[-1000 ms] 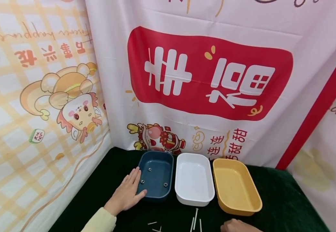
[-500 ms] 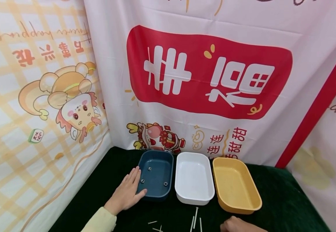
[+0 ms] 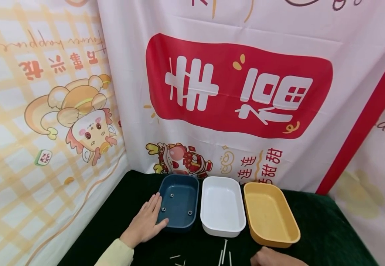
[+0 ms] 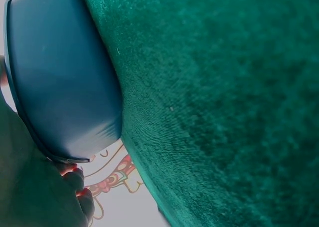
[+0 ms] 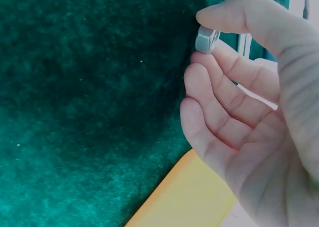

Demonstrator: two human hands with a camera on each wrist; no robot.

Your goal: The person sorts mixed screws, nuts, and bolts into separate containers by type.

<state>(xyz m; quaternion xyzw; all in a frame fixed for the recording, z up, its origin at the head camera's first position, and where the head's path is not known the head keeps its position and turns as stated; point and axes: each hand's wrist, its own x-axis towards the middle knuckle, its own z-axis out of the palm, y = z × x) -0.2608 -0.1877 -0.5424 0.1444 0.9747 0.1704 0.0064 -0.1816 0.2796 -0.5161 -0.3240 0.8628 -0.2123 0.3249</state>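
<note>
My left hand (image 3: 146, 221) rests against the left rim of a blue tray (image 3: 181, 181), its fingers straight along the edge and the thumb at the near corner. Three metal nuts (image 3: 190, 212) lie in that tray. In the left wrist view the outer wall of the blue tray (image 4: 60, 72) shows beside the fingers. My right hand (image 5: 244, 87) pinches a silver hex nut (image 5: 204, 40) between thumb and fingertips, close over the green cloth. In the head view this right hand (image 3: 275, 257) is cut off by the bottom edge, and the nut is hidden there.
A white tray (image 3: 223, 232) and a yellow tray (image 3: 273, 241) stand right of the blue one, both without contents. Several long bolts (image 3: 224, 251) lie nearer me, with shorter ones (image 3: 175, 256) to their left. Printed cloth (image 3: 239, 85) hangs behind the green-covered table (image 3: 325, 229).
The head view has tilted slightly. My left hand stays on the blue tray's rim, and the right hand has shifted only a little at the bottom edge.
</note>
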